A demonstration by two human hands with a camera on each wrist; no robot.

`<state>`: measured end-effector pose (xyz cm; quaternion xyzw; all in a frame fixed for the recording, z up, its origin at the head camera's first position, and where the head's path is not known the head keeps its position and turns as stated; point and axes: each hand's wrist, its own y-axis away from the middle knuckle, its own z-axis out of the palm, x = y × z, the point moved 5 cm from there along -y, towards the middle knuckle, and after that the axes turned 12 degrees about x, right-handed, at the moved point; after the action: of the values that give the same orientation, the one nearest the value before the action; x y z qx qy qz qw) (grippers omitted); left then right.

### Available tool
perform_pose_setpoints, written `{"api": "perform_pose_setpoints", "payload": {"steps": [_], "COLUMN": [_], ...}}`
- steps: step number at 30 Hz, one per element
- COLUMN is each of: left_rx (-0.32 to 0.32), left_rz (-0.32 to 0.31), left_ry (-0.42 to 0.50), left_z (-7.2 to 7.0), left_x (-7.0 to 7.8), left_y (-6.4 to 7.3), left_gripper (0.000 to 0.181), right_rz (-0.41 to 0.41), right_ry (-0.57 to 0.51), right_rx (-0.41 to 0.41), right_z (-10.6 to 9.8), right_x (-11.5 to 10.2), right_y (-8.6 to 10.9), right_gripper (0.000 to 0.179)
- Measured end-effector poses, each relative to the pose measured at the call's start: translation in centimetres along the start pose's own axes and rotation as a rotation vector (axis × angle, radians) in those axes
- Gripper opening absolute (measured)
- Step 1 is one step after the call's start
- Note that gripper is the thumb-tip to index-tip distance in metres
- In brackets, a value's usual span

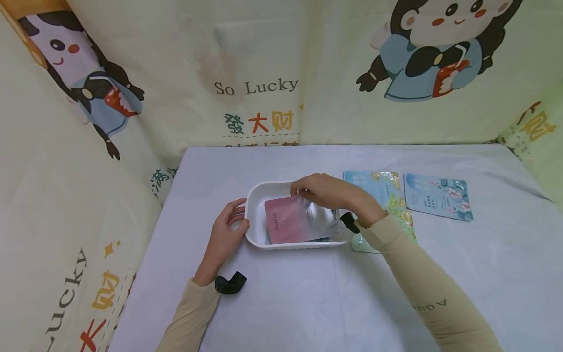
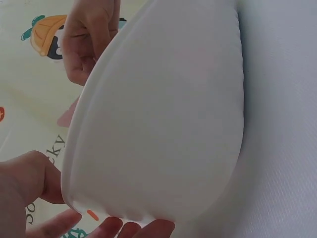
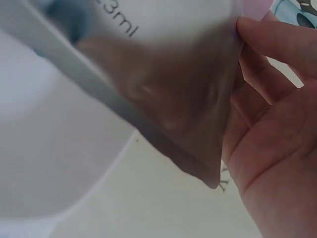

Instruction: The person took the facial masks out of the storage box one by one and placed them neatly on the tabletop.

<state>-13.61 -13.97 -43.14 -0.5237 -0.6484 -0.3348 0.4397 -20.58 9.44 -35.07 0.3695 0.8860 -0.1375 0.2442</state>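
Observation:
At its left end a white plastic tray [image 1: 255, 234] is held by my left hand [image 1: 226, 240], thumb and fingers around the rim. The left wrist view shows the tray's outer wall [image 2: 163, 114] with the fingertips [image 2: 158, 229] along its edge. Over the tray, my right hand [image 1: 323, 189] pinches the upper edge of a pink-and-silver sheet mask packet [image 1: 288, 220]. Close up, the right wrist view has the packet's silver part [image 3: 163, 74], printed "ml", between thumb and fingers. Another packet's dark edge [image 1: 320, 240] shows beneath it in the tray, mostly hidden.
Right of the tray lie a blue, yellow and green packet [image 1: 380, 188], partly covered by the right forearm, and a light blue floral packet [image 1: 438, 197]. A white cloth [image 1: 299, 303] covers the table. A printed curtain [image 1: 330, 117] hangs behind and at the sides.

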Motion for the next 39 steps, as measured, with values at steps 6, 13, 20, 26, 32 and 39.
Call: {"api": "perform_pose_setpoints", "payload": {"steps": [6,13,20,26,32,39], "left_rx": [-0.013,-0.028,-0.026,-0.014,-0.009,-0.008], "left_rz": [-0.015,-0.032,-0.029,-0.042,-0.059,-0.066], "left_ry": [0.032,0.050,0.054,0.065,0.101,0.091], "left_z": [-0.1,-0.1,-0.1,-0.1,-0.2,-0.3], "left_x": [0.0,0.1,0.3,0.4,0.4,0.1], "left_y": [0.1,0.2,0.3,0.3,0.2,0.2], "left_gripper": [0.051,0.052,0.053,0.052,0.052,0.052], "right_rz": [-0.014,0.032,0.039,0.018,0.011,0.031], "right_ry": [0.019,0.022,0.013,0.048,0.058,0.071], "right_rx": [0.027,0.069,0.091,0.108,0.107,0.121], "right_z": [-1.3,-3.2,-4.7,-5.8,-6.5,-7.4], "right_x": [-0.2,0.4,0.5,0.6,0.7,1.4], "right_y": [0.8,1.7,2.4,2.8,3.3,4.3], "right_gripper": [0.021,0.023,0.023,0.022,0.021,0.020]}}
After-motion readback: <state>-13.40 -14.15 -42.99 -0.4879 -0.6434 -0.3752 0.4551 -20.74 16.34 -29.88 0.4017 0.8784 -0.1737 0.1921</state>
